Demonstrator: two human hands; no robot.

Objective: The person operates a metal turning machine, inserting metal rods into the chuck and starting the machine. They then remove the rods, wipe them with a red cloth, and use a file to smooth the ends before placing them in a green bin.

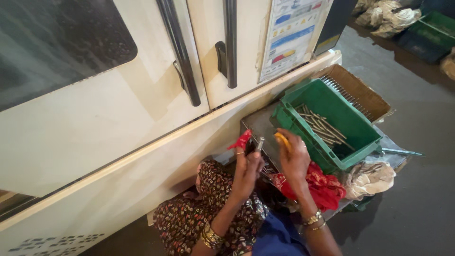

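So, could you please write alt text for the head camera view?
A seated person's left hand holds a small metal rod while the right hand grips an orange tool, beside a green crate of metal rods by a cream machine.

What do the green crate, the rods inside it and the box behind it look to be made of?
Green crate: moulded plastic by its look, with an even colour, a slight sheen and a ribbed rim.
Rods: probably metal, thin, straight and dull grey-tan, without much shine.
Box: brown cardboard, matte, with open flaps. It holds a row of similar rods.
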